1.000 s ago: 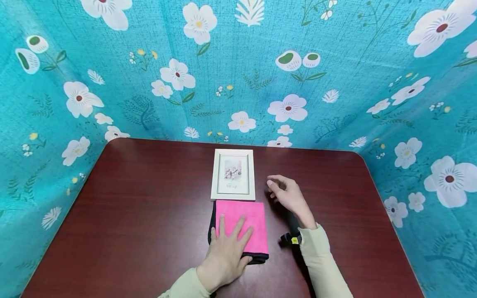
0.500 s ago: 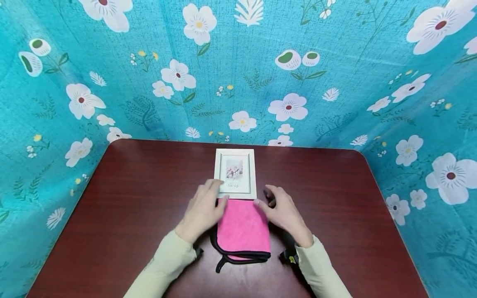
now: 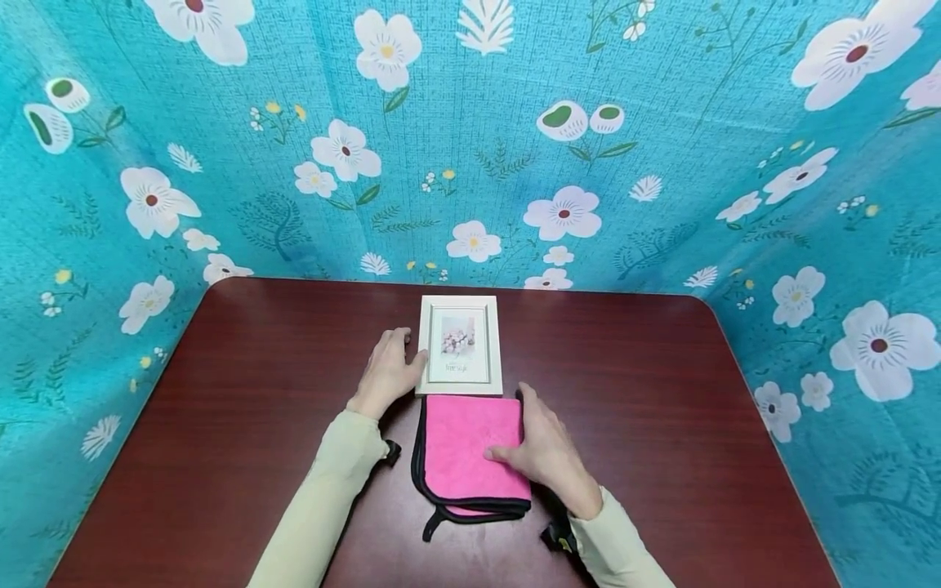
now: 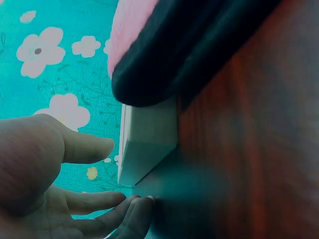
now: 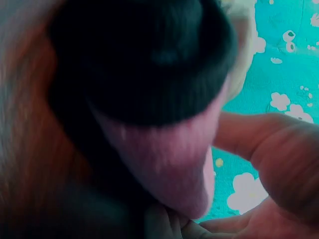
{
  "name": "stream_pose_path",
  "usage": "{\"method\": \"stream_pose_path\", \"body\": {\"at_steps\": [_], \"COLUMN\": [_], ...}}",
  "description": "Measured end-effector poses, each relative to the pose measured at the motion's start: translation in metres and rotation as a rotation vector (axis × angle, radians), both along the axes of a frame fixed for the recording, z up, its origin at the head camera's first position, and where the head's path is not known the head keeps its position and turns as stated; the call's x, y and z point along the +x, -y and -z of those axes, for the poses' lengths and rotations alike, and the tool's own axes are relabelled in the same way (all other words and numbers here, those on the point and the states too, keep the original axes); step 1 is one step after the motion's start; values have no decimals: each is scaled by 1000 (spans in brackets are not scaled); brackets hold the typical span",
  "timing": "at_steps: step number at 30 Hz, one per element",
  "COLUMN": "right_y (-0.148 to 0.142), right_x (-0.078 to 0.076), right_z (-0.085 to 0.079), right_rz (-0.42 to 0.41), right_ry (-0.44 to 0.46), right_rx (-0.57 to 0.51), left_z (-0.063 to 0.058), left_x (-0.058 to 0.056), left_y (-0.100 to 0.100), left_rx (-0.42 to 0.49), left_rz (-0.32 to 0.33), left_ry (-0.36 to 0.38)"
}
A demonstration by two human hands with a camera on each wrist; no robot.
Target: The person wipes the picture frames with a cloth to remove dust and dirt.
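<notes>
A white picture frame with a blossom print lies flat on the dark red table. Directly below it, in the head view, is a folded pink cloth with black edging and a small loop. My left hand is at the frame's left edge, thumb toward it; in the left wrist view, thumb and fingers stand apart. Along the cloth's right edge lies my right hand, with the thumb over the top. The right wrist view shows its fingertips at the cloth's lower fold, partly hidden.
Blue flowered fabric hangs behind the table and along both sides. Bare tabletop stretches left and right of the frame and cloth. A black strap sits at the right wrist.
My left hand has moved from lying spread on the cloth up to the frame's left side. My right hand has come down from beside the frame to the cloth's right edge.
</notes>
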State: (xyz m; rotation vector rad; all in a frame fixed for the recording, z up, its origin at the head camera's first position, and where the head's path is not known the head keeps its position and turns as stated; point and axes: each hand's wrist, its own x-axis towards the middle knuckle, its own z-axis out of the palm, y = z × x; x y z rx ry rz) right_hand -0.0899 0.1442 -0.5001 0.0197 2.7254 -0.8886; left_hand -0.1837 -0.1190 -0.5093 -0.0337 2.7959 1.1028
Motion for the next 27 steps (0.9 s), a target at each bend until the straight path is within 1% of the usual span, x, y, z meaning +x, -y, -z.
{"method": "stream_pose_path", "body": {"at_steps": [2,4,7,9,12,14,16,17,19,21,23,24,25,27], "right_y": [2,3,1,-2,-9,-13,-17,-19,-23,-26,-31,-33,-36,-44], "right_x": [2,2,1,-1,-6,-8,-10,-11,-12,-12,-12,-13,-14,-18], "right_z": [1,2,4,7,10,12,12,13,13,12,11,10,9,4], "right_rz": [17,29,24,19,37,65,73,71,63,61,70,74,74,58], "right_ry": [-5,-23,-44,-29,57,145,250,298,421,532,598,620,624,608], "right_rx": [7,-10,-90,-188,-410,-583,-773,-833,-985,-1100,-1168,-1213,-1239,-1297], "left_z": [2,2,2,2,2,2,2,2,1,1,2,1,1,2], "left_x": [-5,-9,-13,-14,-16,-16,-16,-16,-16,-17,-17,-17,-17,-18], "left_y": [-1,-3,-7,-10,-13,-14,-14,-14,-14,-13,-13,-12,-13,-13], "left_rx": [-6,-19,-64,-95,-130,-148,-165,-172,-189,-209,-222,-225,-228,-227], "left_rz": [8,17,24,22,10,0,-5,-6,-7,-7,-13,-19,-24,-31], "left_ry": [19,25,25,22,17,17,16,17,16,12,4,1,-3,-8]}}
